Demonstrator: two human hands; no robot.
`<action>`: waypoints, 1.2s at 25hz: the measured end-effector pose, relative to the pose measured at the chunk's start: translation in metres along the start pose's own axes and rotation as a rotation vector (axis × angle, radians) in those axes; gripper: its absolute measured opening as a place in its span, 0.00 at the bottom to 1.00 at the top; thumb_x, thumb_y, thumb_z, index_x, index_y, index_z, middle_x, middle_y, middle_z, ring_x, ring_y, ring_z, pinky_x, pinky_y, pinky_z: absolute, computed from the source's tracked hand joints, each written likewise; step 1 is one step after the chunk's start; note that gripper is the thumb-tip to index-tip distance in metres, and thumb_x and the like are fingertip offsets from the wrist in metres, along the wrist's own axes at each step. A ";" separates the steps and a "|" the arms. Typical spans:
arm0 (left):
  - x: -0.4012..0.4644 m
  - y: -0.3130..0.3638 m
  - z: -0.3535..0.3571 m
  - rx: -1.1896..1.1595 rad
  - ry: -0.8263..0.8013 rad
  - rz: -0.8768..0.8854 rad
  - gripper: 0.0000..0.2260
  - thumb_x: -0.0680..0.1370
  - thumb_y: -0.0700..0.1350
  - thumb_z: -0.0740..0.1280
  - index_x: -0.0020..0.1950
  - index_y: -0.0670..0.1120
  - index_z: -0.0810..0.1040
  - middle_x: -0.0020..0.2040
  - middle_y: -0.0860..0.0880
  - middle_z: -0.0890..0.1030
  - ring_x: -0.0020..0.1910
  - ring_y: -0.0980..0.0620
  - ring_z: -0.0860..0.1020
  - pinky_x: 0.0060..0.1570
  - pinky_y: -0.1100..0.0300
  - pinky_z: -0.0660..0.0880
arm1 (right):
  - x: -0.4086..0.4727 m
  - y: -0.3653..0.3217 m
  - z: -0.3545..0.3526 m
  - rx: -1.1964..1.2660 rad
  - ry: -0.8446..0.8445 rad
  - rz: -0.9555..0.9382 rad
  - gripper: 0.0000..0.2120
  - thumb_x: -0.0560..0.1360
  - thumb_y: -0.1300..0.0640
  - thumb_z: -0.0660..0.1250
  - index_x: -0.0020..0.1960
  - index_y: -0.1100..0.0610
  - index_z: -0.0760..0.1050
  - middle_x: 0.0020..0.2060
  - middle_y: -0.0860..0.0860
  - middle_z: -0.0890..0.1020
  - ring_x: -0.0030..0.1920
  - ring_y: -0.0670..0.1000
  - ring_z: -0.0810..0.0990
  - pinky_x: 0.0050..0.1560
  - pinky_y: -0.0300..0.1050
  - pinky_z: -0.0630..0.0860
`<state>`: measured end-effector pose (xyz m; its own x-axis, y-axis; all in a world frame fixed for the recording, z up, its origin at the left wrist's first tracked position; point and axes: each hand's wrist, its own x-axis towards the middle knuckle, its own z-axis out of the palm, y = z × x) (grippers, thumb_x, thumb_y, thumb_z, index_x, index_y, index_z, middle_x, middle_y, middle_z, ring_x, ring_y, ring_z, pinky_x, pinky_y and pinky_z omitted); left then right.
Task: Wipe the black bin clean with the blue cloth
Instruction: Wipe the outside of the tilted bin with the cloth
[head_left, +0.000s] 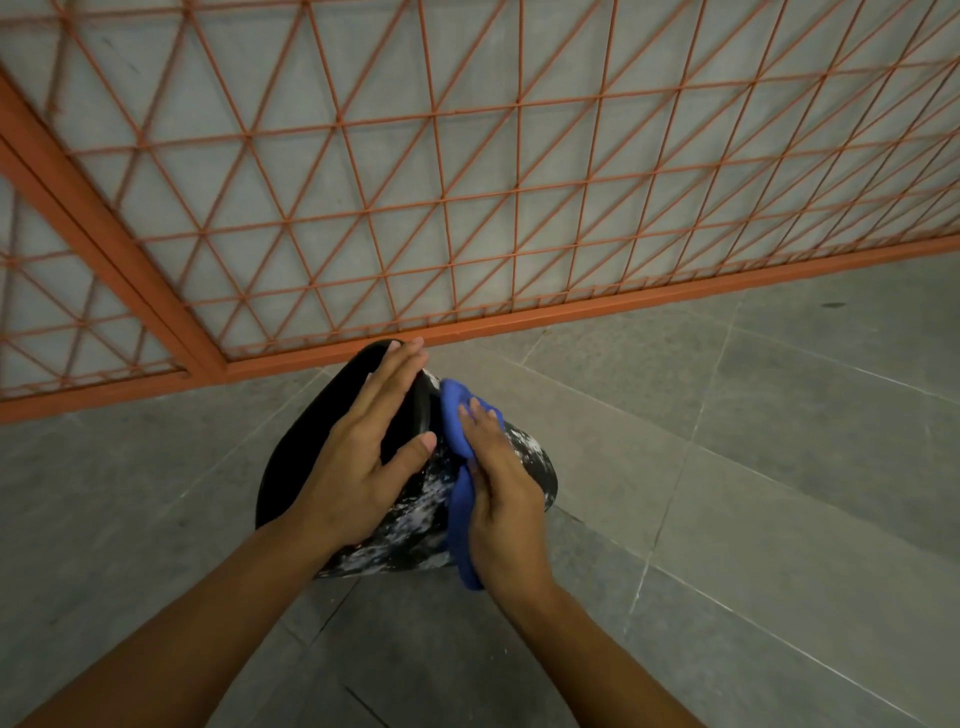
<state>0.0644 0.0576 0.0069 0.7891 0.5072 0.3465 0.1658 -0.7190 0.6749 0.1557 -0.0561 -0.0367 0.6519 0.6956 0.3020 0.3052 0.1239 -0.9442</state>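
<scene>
I look down from the head camera at the black bin (311, 457), which sits on the grey tiled floor (753, 467) just in front of an orange metal grille (467, 182), its far end close to the grille's bottom rail. The bin seems to lie tipped, with a dark smooth side to the left and a side mottled with white smears toward the right and near me; I cannot tell exactly which face of it is which. My left hand (363, 457) lies flat on the dark side, fingers straight and spread a little, thumb splayed out toward the smeared patch, so it presses on the bin rather than grips it. My right hand (501, 499) holds the blue cloth (460, 467) against the smeared side, fingers lying over the bunched fabric and pressing it to the surface. The cloth is folded into a long wad: 1 end sticks out past the fingertips near the bin's dark ridge, the other hangs below the heel of the hand over the bin's near edge. The 2 hands sit just beside each other, not touching. Both bare forearms reach in from the bottom of the view.
</scene>
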 end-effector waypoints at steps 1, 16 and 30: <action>0.000 0.001 0.000 -0.006 -0.007 0.000 0.30 0.78 0.53 0.59 0.78 0.47 0.57 0.79 0.55 0.56 0.79 0.58 0.50 0.74 0.69 0.49 | -0.008 0.001 0.000 -0.021 0.005 0.018 0.30 0.77 0.65 0.57 0.69 0.38 0.54 0.70 0.46 0.65 0.72 0.46 0.61 0.72 0.43 0.60; 0.004 -0.004 0.004 -0.028 -0.010 -0.004 0.30 0.77 0.54 0.60 0.78 0.47 0.57 0.79 0.51 0.57 0.79 0.58 0.50 0.74 0.69 0.49 | 0.009 -0.001 -0.006 0.026 -0.053 0.085 0.20 0.78 0.65 0.56 0.68 0.54 0.65 0.68 0.44 0.66 0.69 0.40 0.62 0.70 0.39 0.61; 0.002 -0.006 0.001 0.031 -0.039 0.122 0.30 0.78 0.52 0.60 0.77 0.44 0.59 0.79 0.51 0.59 0.79 0.52 0.53 0.76 0.47 0.55 | -0.017 -0.009 -0.003 -0.021 -0.033 -0.047 0.25 0.78 0.61 0.57 0.68 0.36 0.61 0.71 0.46 0.63 0.72 0.43 0.58 0.68 0.31 0.60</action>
<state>0.0653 0.0623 0.0029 0.8267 0.3970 0.3988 0.0850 -0.7887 0.6089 0.1439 -0.0712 -0.0331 0.6132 0.7123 0.3414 0.3498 0.1427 -0.9259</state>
